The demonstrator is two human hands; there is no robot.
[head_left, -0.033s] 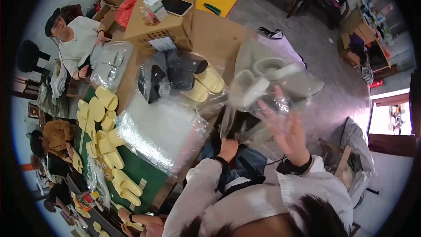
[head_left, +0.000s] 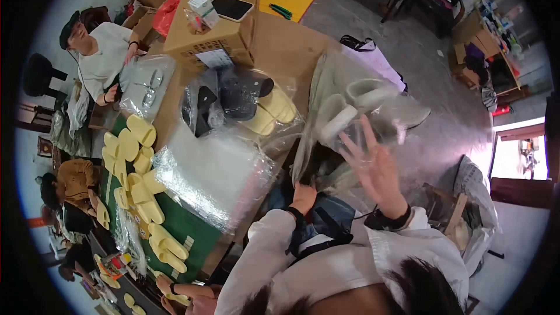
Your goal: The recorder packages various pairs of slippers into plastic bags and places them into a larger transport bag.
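My left hand (head_left: 303,199) is closed around the gathered edge of a large clear plastic bag (head_left: 319,81) in front of me. Inside the bag lie pale slippers, one grey-white slipper (head_left: 370,92) to the right and another (head_left: 338,121) nearer to me. My right hand (head_left: 376,176) is raised at the bag's near right side, its fingers spread, seemingly touching the film. To the left, dark slippers (head_left: 240,98) and yellow slippers (head_left: 269,115) sit in clear wrapping. Nearer me is a stack of flat clear bags (head_left: 204,169).
A carton (head_left: 219,29) with a phone (head_left: 232,8) and a small box stands at the far end of the table. Yellow slippers (head_left: 144,198) cover a green mat (head_left: 201,245) on the left. Several co-workers sit along that side. A sack (head_left: 475,198) stands at right.
My right hand has shifted slightly left, and its fingers show more clearly. The bag's film has moved and looks less blurred. My left hand keeps its grip on the edge.
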